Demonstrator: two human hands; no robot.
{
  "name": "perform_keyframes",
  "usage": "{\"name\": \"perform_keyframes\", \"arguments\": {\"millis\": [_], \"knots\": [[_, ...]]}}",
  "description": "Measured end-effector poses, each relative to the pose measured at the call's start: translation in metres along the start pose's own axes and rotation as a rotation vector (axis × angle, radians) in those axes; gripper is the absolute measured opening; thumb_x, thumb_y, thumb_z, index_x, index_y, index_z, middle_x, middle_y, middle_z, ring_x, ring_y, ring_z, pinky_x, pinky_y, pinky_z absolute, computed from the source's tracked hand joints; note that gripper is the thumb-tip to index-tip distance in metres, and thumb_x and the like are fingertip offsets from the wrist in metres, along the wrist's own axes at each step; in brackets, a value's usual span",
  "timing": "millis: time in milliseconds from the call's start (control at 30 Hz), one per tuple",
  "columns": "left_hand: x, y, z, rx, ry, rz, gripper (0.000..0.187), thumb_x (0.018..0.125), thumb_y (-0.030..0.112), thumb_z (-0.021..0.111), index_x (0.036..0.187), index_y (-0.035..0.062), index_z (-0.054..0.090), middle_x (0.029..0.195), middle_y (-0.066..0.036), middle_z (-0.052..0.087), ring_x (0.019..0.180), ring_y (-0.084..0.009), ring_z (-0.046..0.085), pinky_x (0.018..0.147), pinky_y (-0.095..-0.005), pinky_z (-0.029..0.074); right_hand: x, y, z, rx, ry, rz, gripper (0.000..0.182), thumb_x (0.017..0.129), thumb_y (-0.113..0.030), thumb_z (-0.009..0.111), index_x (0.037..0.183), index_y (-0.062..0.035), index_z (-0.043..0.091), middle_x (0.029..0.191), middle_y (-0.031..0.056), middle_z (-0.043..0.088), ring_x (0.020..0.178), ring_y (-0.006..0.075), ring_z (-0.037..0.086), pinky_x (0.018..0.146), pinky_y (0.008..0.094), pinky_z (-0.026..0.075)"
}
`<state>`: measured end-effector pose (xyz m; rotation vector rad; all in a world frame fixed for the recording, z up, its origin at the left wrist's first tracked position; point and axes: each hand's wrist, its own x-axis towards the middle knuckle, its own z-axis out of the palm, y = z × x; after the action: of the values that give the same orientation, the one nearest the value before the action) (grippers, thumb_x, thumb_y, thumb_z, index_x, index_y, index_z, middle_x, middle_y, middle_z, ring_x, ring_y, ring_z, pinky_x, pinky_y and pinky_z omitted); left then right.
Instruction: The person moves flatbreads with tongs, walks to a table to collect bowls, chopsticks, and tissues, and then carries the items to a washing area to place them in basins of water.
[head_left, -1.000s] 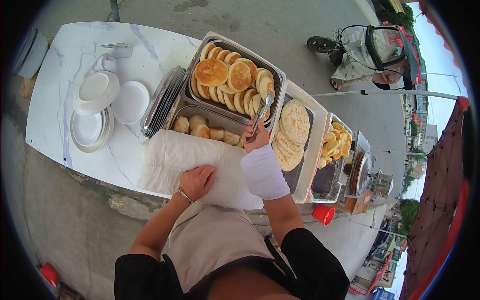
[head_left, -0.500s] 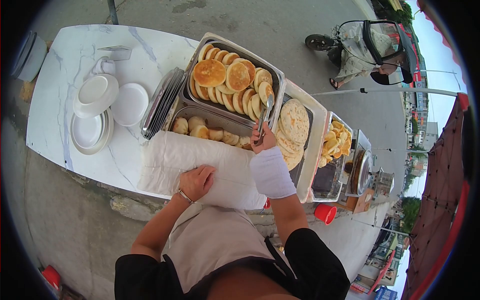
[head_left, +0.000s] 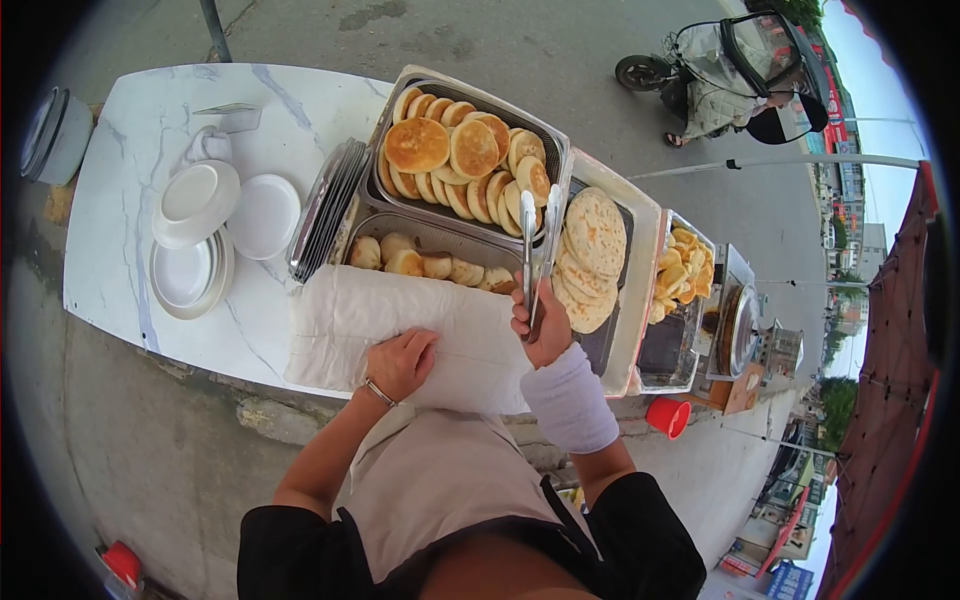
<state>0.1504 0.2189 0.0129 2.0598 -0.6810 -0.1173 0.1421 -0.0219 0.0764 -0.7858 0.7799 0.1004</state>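
My right hand (head_left: 545, 330), its wrist wrapped in a white cloth band (head_left: 570, 398), grips a pair of metal tongs (head_left: 529, 245). The tongs' arms stand apart, pointing at the right end of a tray of round browned flatbreads (head_left: 472, 150), with no bread between them. Loosely curled, my left hand (head_left: 402, 362) rests on a thick white quilted cloth (head_left: 335, 318). This cloth partly covers a second metal tray with several small buns (head_left: 436, 265). Right of the tongs lies a stack of large flat breads (head_left: 594, 235).
A stack of metal trays (head_left: 328, 208), white plates (head_left: 265, 217) and bowls (head_left: 197, 205) stand on the marble-patterned table (head_left: 110, 220). Fried pieces (head_left: 680, 275) fill a container at right. Beyond are a red bucket (head_left: 668, 417), a canopy pole (head_left: 780, 161) and a person on a covered scooter (head_left: 720, 85).
My right hand has drawn back towards me with the tongs, whose arms have spread apart. My left hand stays on the cloth. The view has shifted slightly.
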Motion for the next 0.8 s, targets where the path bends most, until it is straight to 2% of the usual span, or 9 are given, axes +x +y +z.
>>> {"name": "perform_keyframes", "arguments": {"millis": [67, 100, 200, 333, 467, 600, 633, 733, 800], "knots": [[-0.001, 0.0, 0.002, 0.005, 0.008, 0.006, 0.016, 0.075, 0.008, 0.059, 0.091, 0.0112, 0.057, 0.077, -0.003, 0.061, 0.06, -0.0226, 0.061, 0.049, -0.0339, 0.048, -0.01, 0.001, -0.006, -0.174, 0.045, -0.11, 0.042, 0.094, -0.038, 0.042, 0.116, -0.003, 0.048, 0.078, 0.0019, 0.051, 0.057, 0.0082, 0.043, 0.046, 0.021, 0.034], [-0.001, 0.0, 0.003, 0.007, 0.008, 0.014, 0.017, 0.075, 0.008, 0.059, 0.092, 0.0111, 0.058, 0.077, -0.003, 0.061, 0.06, -0.0225, 0.061, 0.05, -0.0338, 0.048, -0.005, -0.002, -0.023, -0.172, 0.017, 0.012, 0.041, 0.094, -0.036, 0.043, 0.116, -0.0024, 0.048, 0.077, 0.0023, 0.051, 0.056, 0.0079, 0.043, 0.046, 0.0213, 0.034], [0.0, 0.002, 0.003, -0.012, -0.018, 0.016, 0.018, 0.075, 0.007, 0.06, 0.093, 0.0106, 0.058, 0.078, -0.003, 0.062, 0.061, -0.0221, 0.061, 0.051, -0.0332, 0.048, -0.015, -0.002, -0.04, -0.146, 0.057, 0.013, 0.04, 0.094, -0.034, 0.043, 0.116, -0.002, 0.049, 0.076, 0.0022, 0.052, 0.054, 0.0079, 0.042, 0.045, 0.0215, 0.034], [-0.001, 0.01, 0.002, 0.005, -0.058, -0.012, 0.02, 0.074, 0.007, 0.061, 0.094, 0.0102, 0.058, 0.075, -0.003, 0.06, 0.059, -0.021, 0.06, 0.05, -0.0324, 0.047, -0.046, 0.0, -0.055, -0.176, 0.089, -0.261, 0.035, 0.094, -0.032, 0.045, 0.112, -0.0024, 0.052, 0.075, 0.001, 0.053, 0.054, 0.0062, 0.045, 0.044, 0.0204, 0.035], [-0.004, 0.021, 0.005, 0.076, -0.074, 0.021, 0.023, 0.074, 0.007, 0.061, 0.097, 0.0104, 0.059, 0.07, -0.003, 0.056, 0.055, -0.0193, 0.057, 0.048, -0.0309, 0.045, -0.063, 0.015, -0.114, -0.253, 0.318, -0.484, 0.032, 0.093, -0.032, 0.049, 0.107, -0.004, 0.055, 0.072, -0.0003, 0.053, 0.051, 0.0046, 0.044, 0.043, 0.0202, 0.036], [-0.016, 0.036, 0.013, 0.148, -0.041, 0.04, 0.026, 0.075, 0.005, 0.061, 0.099, 0.0107, 0.06, 0.067, -0.002, 0.053, 0.052, -0.0172, 0.053, 0.047, -0.029, 0.043, -0.083, 0.041, -0.213, -0.428, 0.581, -0.541, 0.027, 0.085, -0.024, 0.061, 0.103, -0.0036, 0.057, 0.072, 0.0, 0.055, 0.049, 0.0063, 0.045, 0.042, 0.0215, 0.035], [-0.018, 0.045, 0.015, 0.156, -0.023, 0.061, 0.025, 0.075, 0.004, 0.06, 0.099, 0.0096, 0.06, 0.066, -0.002, 0.052, 0.05, -0.0154, 0.05, 0.046, -0.0277, 0.042, -0.096, 0.043, -0.235, -0.549, 0.657, -0.482, 0.037, 0.079, -0.021, 0.067, 0.108, -0.0009, 0.054, 0.076, 0.0032, 0.058, 0.055, 0.011, 0.052, 0.049, 0.025, 0.041], [-0.03, 0.074, 0.031, 0.164, -0.015, 0.064, 0.024, 0.076, 0.003, 0.06, 0.099, 0.0083, 0.06, 0.065, -0.002, 0.052, 0.049, -0.0138, 0.05, 0.044, -0.0271, 0.041, -0.125, 0.055, -0.299, -1.075, 0.773, -0.649, 0.047, 0.077, -0.023, 0.068, 0.114, 0.0005, 0.05, 0.078, 0.007, 0.06, 0.064, 0.0165, 0.057, 0.059, 0.0296, 0.046], [-0.037, 0.095, 0.048, 0.164, -0.028, 0.106, 0.024, 0.076, 0.002, 0.06, 0.1, 0.0076, 0.06, 0.065, -0.002, 0.052, 0.048, -0.0133, 0.049, 0.044, -0.0267, 0.041, -0.144, 0.054, -0.329, -1.117, 0.807, -0.489, 0.049, 0.076, -0.022, 0.068, 0.117, -0.0021, 0.049, 0.082, 0.0103, 0.062, 0.074, 0.0253, 0.06, 0.069, 0.0359, 0.047]]}}
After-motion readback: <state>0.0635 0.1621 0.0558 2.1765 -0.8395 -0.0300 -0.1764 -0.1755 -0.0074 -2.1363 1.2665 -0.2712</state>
